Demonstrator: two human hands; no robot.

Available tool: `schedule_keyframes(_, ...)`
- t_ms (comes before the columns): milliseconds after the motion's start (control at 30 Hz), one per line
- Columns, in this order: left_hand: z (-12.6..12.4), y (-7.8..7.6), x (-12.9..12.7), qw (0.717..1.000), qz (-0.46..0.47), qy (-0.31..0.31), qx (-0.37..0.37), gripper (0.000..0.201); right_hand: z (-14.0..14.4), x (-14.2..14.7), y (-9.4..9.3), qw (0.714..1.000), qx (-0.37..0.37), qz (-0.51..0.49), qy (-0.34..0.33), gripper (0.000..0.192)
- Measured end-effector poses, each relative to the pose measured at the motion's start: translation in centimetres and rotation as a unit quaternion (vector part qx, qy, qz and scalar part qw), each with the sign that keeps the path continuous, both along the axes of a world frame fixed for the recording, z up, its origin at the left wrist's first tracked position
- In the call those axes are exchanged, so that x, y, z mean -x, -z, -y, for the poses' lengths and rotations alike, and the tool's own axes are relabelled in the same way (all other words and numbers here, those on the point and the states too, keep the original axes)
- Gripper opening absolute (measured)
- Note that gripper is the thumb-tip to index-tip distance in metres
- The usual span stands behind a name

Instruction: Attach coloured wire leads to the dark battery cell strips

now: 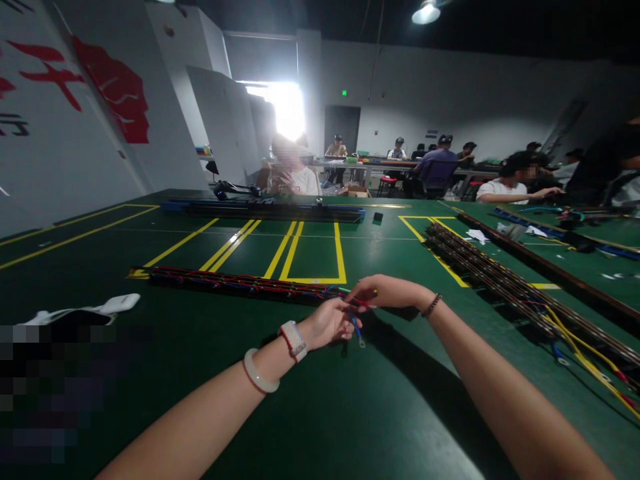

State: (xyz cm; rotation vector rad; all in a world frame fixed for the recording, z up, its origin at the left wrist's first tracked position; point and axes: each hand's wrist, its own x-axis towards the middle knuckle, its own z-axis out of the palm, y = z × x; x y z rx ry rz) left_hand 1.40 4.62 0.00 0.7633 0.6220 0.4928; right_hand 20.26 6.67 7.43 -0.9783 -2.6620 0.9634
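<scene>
A long, thin dark strip (240, 283) with red and blue wires along it lies crosswise on the green table. At its right end, my left hand (327, 325) is closed around the bundle of wires, its fingers curled. My right hand (387, 291) bends down from the other side with its fingers pinched on the same wires; the exact grip is partly hidden. A blue wire with a metal ring terminal (361, 342) hangs out below my fingers. Red and green wire pieces show between the two hands.
On the right lie several dark strips (490, 277) bundled together, with yellow wires (575, 340) trailing off. More strips (275, 210) lie across the table's far side. A white item (120, 303) sits at the left. Yellow tape marks the green table (200, 413). People sit beyond it.
</scene>
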Motion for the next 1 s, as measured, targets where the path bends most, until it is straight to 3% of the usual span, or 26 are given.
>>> schedule_keyframes(100,0.3,0.4,-0.2,0.998,-0.035,-0.042,-0.034,0.027,-0.6,-0.2,0.5,0.998,-0.038,-0.032,0.032,0.026)
schedule_keyframes(200,0.2,0.7,-0.4,0.993,-0.077,-0.04,-0.079,0.02,-0.7,0.4,1.2,0.989,-0.081,-0.047,0.118,0.035)
schedule_keyframes(367,-0.1,0.7,-0.7,0.994,-0.073,-0.023,-0.082,0.014,-0.6,3.7,1.4,0.938,-0.232,0.077,0.244,0.042)
schedule_keyframes(533,0.4,0.9,-0.8,0.991,-0.085,-0.07,-0.081,0.019,-1.2,9.1,0.4,0.885,-0.331,0.23,0.232,0.035)
schedule_keyframes(733,0.7,1.2,-0.7,0.985,-0.054,-0.158,-0.051,0.024,-1.3,13.5,0.7,0.884,-0.34,0.252,0.197,0.021)
schedule_keyframes(867,0.5,1.0,-0.9,0.986,-0.077,-0.14,-0.05,0.012,-1.1,11.4,0.6,0.899,-0.327,0.206,0.207,0.028)
schedule_keyframes(967,0.4,0.9,-1.0,0.987,-0.087,-0.124,-0.055,0.014,-0.9,7.8,0.8,0.941,-0.243,0.02,0.233,0.046)
schedule_keyframes(1000,0.4,0.8,-1.0,0.987,-0.09,-0.12,-0.06,0.014,-0.8,6.5,1.2,0.939,-0.225,-0.046,0.255,0.05)
